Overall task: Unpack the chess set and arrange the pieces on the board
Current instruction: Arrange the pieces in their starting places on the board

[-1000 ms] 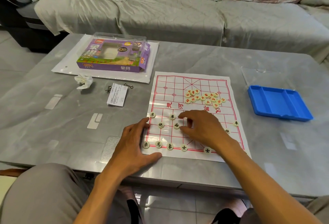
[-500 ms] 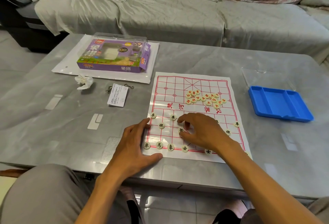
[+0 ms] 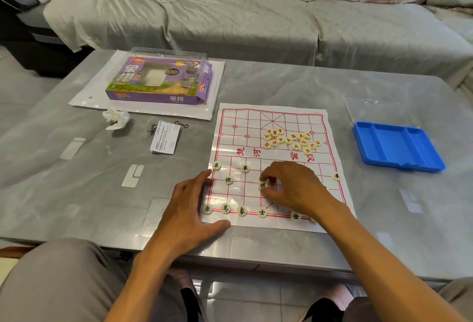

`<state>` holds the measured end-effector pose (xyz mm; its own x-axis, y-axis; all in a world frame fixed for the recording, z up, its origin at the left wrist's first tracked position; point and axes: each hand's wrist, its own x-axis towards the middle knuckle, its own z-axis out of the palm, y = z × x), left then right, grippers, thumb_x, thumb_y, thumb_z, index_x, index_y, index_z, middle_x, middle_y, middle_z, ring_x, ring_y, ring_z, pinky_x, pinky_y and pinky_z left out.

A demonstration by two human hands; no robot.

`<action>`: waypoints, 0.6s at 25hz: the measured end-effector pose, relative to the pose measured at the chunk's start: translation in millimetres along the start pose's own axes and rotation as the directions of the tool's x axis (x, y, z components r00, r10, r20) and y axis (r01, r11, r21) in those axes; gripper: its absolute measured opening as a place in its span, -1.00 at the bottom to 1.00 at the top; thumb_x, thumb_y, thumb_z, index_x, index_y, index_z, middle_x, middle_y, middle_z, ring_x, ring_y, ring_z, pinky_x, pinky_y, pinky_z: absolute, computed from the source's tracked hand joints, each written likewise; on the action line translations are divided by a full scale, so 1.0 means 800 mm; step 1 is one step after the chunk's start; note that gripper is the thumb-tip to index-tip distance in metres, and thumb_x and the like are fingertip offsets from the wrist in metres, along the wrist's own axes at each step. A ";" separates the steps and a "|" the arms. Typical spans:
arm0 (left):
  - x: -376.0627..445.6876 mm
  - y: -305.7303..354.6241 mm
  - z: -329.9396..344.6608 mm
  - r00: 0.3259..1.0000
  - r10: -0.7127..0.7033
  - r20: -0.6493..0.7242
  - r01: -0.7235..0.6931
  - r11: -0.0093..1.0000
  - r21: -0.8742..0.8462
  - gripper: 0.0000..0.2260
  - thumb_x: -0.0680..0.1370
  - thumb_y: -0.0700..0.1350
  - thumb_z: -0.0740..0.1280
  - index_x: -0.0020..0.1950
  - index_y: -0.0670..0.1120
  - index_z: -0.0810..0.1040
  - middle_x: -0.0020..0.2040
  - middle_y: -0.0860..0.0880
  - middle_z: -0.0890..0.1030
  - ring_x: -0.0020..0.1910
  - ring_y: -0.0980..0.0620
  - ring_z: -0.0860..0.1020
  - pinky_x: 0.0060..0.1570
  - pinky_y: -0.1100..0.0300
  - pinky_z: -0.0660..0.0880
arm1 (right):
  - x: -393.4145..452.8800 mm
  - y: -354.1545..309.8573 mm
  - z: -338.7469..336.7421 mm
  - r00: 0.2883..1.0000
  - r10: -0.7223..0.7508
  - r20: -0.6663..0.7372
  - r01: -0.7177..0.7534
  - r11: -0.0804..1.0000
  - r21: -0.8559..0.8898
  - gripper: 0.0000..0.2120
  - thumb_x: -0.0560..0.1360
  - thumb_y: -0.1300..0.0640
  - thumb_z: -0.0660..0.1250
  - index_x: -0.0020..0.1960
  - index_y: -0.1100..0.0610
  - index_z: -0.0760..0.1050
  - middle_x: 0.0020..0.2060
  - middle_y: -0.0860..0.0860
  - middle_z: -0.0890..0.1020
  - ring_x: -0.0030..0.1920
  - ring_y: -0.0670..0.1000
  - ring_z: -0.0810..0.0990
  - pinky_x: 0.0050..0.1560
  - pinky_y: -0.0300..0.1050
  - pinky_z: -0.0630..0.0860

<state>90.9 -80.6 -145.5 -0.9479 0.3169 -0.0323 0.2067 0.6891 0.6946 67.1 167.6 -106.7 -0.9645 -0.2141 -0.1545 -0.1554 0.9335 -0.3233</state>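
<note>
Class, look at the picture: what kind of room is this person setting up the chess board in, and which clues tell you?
Most likely a home living room: a long fabric-covered sofa stands behind a low grey table, and the floor is tiled.

I see a white board [image 3: 276,168] ruled with a red grid and red characters. The placed pieces [image 3: 242,211] are cream with black characters; the heaped pieces [image 3: 291,140] are cream with red ones. Near the surface's right edge lies a bright blue tray [image 3: 396,146], toward the far left corner a purple box [image 3: 161,81] with green artwork. The surface [image 3: 76,181] is marbled grey.
</note>
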 end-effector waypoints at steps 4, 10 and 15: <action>0.001 -0.003 0.001 1.000 0.007 -0.006 -0.007 1.000 0.004 -0.15 0.25 0.23 0.53 0.30 0.46 0.00 0.25 0.30 0.22 0.22 0.33 0.17 0.17 0.27 0.27 | -0.049 0.021 -0.004 0.997 0.058 -0.043 -0.057 0.998 0.041 -0.74 0.49 -0.15 0.32 0.14 -0.10 0.54 -0.02 -0.17 0.60 -0.06 -0.10 0.52 -0.02 -0.34 0.42; 0.002 -0.002 0.001 1.000 -0.003 -0.003 0.003 1.000 -0.002 -0.14 0.20 0.29 0.49 0.38 0.34 0.10 0.27 0.28 0.28 0.25 0.31 0.17 0.20 0.20 0.31 | -0.074 0.021 0.012 0.999 0.020 -0.038 -0.019 1.000 0.008 -0.72 0.50 -0.17 0.28 0.15 -0.10 0.54 0.02 -0.18 0.59 -0.06 -0.15 0.47 -0.01 -0.34 0.39; 0.002 0.000 -0.001 1.000 -0.009 0.008 0.009 1.000 0.002 -0.13 0.15 0.37 0.40 0.39 0.33 0.11 0.29 0.26 0.30 0.26 0.32 0.16 0.19 0.23 0.30 | -0.069 0.017 0.016 1.000 -0.007 -0.009 0.007 1.000 -0.016 -0.71 0.51 -0.15 0.28 0.17 -0.08 0.54 0.10 -0.14 0.60 0.06 -0.10 0.53 0.09 -0.28 0.42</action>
<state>89.0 -80.2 -144.9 -0.9477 0.3161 -0.0447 0.1986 0.6935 0.6925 121.4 188.2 -114.4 -0.9654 -0.2176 -0.1438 -0.1650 0.9365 -0.3093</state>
